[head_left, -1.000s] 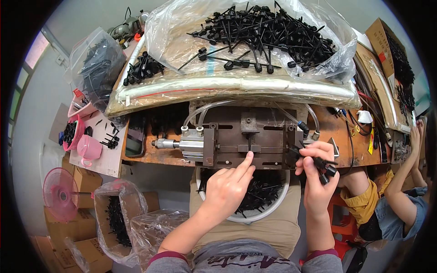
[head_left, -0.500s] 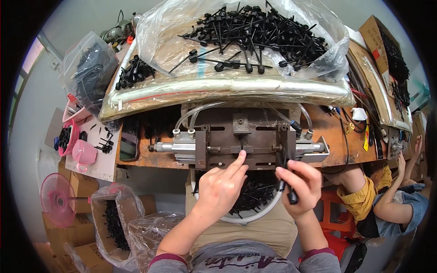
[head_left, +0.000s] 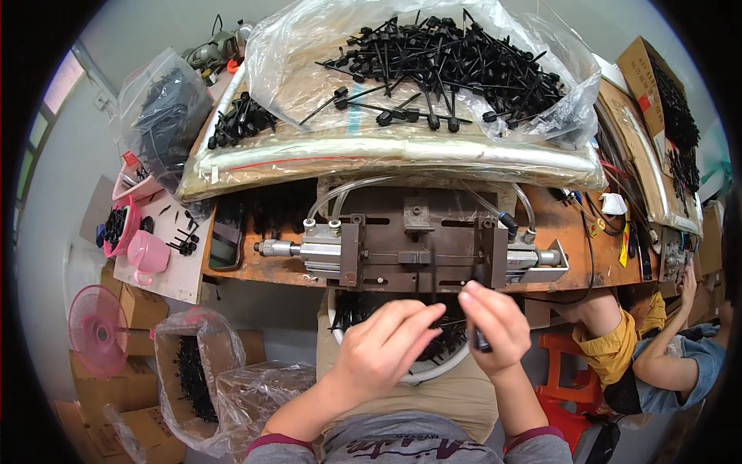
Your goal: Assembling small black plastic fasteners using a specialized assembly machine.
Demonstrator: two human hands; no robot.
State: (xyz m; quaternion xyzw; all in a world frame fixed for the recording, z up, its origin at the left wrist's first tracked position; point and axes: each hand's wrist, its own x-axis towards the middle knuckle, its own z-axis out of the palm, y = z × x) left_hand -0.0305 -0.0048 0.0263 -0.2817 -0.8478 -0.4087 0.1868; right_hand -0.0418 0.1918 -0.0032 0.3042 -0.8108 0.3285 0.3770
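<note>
In front of me a dark metal clamping fixture (head_left: 390, 232) sits on the bench, with a small block (head_left: 414, 257) at its middle. My left hand (head_left: 386, 340) is just on the near side of it. Its thumb and index finger pinch a thin black stick (head_left: 433, 274), blurred, which stands up in front of the fixture. To its right, my right hand (head_left: 498, 325) is closed around a black knobbed plastic part (head_left: 481, 340); a blurred dark end rises above the fingers. Whether it holds more than one piece is hidden. Below both hands is a white-rimmed basket (head_left: 440, 373) of black parts.
Silver air cylinders (head_left: 321, 251) with clear hoses flank the fixture. Behind it, a plastic-lined tray (head_left: 309, 158) bears a heap of black knobbed sticks (head_left: 448, 66). A pink cup (head_left: 148, 254) and a fan (head_left: 99, 334) are at left. Another person (head_left: 665, 356) sits at right.
My left index finger has left the fixture's middle block, and that hand has drawn back toward me with the thin stick. My right hand has turned slightly, its fingers closer together.
</note>
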